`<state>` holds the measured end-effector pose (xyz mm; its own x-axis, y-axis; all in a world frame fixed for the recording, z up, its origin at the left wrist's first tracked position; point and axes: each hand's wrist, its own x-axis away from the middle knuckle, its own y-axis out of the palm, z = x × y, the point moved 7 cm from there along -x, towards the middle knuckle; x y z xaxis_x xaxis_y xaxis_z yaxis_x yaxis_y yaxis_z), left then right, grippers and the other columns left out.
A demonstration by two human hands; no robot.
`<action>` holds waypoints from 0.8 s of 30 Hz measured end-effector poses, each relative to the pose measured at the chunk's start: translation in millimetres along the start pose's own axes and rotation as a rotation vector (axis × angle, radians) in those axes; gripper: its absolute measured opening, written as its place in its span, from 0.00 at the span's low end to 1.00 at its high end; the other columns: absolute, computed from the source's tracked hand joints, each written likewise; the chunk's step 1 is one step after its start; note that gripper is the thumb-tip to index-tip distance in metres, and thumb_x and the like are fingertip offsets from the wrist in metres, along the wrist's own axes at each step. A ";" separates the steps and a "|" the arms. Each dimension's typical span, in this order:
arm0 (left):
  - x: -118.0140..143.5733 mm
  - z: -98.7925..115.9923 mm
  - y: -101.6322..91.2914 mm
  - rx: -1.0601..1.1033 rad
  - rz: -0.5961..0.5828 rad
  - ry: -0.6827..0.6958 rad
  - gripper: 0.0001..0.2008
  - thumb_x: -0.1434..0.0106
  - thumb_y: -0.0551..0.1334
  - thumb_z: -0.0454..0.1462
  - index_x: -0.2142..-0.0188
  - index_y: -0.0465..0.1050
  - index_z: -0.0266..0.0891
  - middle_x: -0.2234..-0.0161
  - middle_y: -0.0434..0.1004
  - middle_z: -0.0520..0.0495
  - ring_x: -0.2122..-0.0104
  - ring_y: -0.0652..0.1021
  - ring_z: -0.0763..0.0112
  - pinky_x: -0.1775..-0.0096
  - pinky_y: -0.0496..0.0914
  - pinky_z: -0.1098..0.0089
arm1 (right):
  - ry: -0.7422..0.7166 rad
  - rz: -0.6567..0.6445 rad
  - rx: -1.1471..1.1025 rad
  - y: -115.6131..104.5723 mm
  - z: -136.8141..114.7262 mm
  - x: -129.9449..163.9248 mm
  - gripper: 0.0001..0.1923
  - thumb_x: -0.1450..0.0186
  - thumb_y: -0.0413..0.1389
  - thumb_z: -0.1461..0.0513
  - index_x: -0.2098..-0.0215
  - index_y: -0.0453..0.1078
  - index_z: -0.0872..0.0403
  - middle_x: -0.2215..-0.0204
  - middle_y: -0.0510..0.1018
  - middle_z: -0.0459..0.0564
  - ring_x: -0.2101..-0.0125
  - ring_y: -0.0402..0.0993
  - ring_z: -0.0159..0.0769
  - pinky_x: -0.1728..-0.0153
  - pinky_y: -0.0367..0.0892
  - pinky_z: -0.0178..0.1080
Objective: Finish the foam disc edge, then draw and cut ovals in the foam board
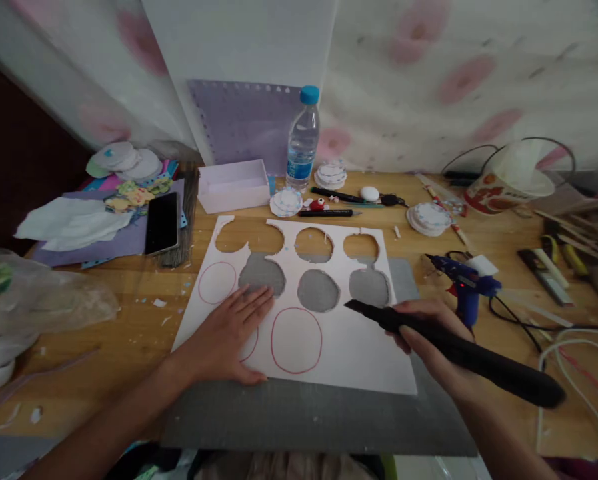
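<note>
A white foam or card sheet (349, 350) lies on a grey cutting mat (303, 420). Several round holes are cut through its upper part, with rough edges, and red outlined circles are drawn on the lower left and middle. My left hand (233, 327) rests flat on the sheet, fingers spread, covering part of one red circle. In my right hand (429, 327) is a black utility knife (459, 347), its dark blade pointing left, just above the sheet to the right of the middle hole. From this view I cannot tell whether the tip touches the sheet.
Behind the sheet stand a white box (236, 187), a water bottle (303, 140), and stacks of white discs (429, 219). A blue glue gun (463, 280) with cables is at right. To the left are a phone (162, 223) and a plastic bag (43, 293).
</note>
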<state>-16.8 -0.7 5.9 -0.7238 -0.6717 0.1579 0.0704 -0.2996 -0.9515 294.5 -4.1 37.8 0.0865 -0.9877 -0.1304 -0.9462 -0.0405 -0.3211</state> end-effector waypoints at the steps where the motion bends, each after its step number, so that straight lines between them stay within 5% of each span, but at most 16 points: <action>1: 1.3 3.7 -2.8 -0.003 0.001 0.005 0.56 0.51 0.63 0.59 0.33 0.44 0.30 0.32 0.44 0.33 0.33 0.50 0.51 0.35 0.39 0.53 | 0.014 -0.040 -0.038 8.6 0.1 -4.0 0.11 0.35 0.57 0.59 0.53 0.68 0.48 0.71 0.77 0.46 0.77 0.71 0.32 0.77 0.67 0.34; 4: 5.2 23.0 -13.5 -0.008 0.053 0.009 0.52 0.48 0.64 0.53 0.33 0.44 0.30 0.31 0.41 0.33 0.33 0.48 0.50 0.35 0.42 0.53 | 0.068 -0.101 -0.138 31.4 0.9 -18.7 0.15 0.36 0.60 0.58 0.51 0.68 0.47 0.68 0.76 0.47 0.73 0.72 0.32 0.70 0.69 0.36; 8: 6.0 77.1 -9.0 -0.012 0.083 0.054 0.41 0.42 0.62 0.48 0.35 0.52 0.32 0.32 0.45 0.32 0.34 0.51 0.47 0.37 0.50 0.54 | 0.260 -0.045 -0.393 59.5 10.6 -33.7 0.17 0.43 0.65 0.53 0.57 0.73 0.47 0.64 0.75 0.47 0.69 0.72 0.33 0.68 0.70 0.36; 13: -5.7 135.0 19.1 -0.139 0.105 -0.012 0.47 0.44 0.58 0.61 0.39 0.60 0.23 0.38 0.56 0.20 0.38 0.60 0.34 0.43 0.57 0.47 | 0.389 -0.103 -0.667 102.3 9.4 -45.5 0.16 0.43 0.63 0.50 0.63 0.73 0.51 0.76 0.71 0.43 0.78 0.64 0.27 0.80 0.61 0.30; 16: -14.4 147.7 25.9 -0.259 0.132 -0.042 0.48 0.50 0.62 0.62 0.43 0.66 0.25 0.41 0.63 0.20 0.41 0.64 0.32 0.45 0.60 0.46 | 0.355 -0.256 -0.675 114.7 1.5 -50.9 0.20 0.37 0.58 0.49 0.52 0.67 0.51 0.78 0.72 0.42 0.82 0.61 0.25 0.84 0.55 0.29; 18: -19.5 149.6 25.4 -0.305 0.157 -0.076 0.40 0.47 0.64 0.57 0.45 0.70 0.28 0.43 0.67 0.22 0.43 0.68 0.35 0.47 0.64 0.47 | 0.341 -0.329 -0.649 115.6 0.6 -52.7 0.21 0.35 0.56 0.50 0.49 0.64 0.51 0.75 0.75 0.44 0.83 0.61 0.24 0.86 0.53 0.28; 24: -40.5 163.3 31.7 -0.407 0.230 -0.236 0.18 0.39 0.62 0.43 0.56 0.76 0.32 0.51 0.76 0.25 0.51 0.76 0.38 0.56 0.72 0.47 | 0.148 -0.352 -0.354 108.3 2.8 -55.7 0.15 0.38 0.61 0.55 0.55 0.71 0.53 0.70 0.77 0.47 0.75 0.71 0.28 0.76 0.67 0.31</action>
<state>126.8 -93.6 12.5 -0.5433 -0.8376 -0.0569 -0.0968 0.1298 -0.9868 188.1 46.9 7.7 0.3975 -0.9149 0.0703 -0.9175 -0.3972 0.0191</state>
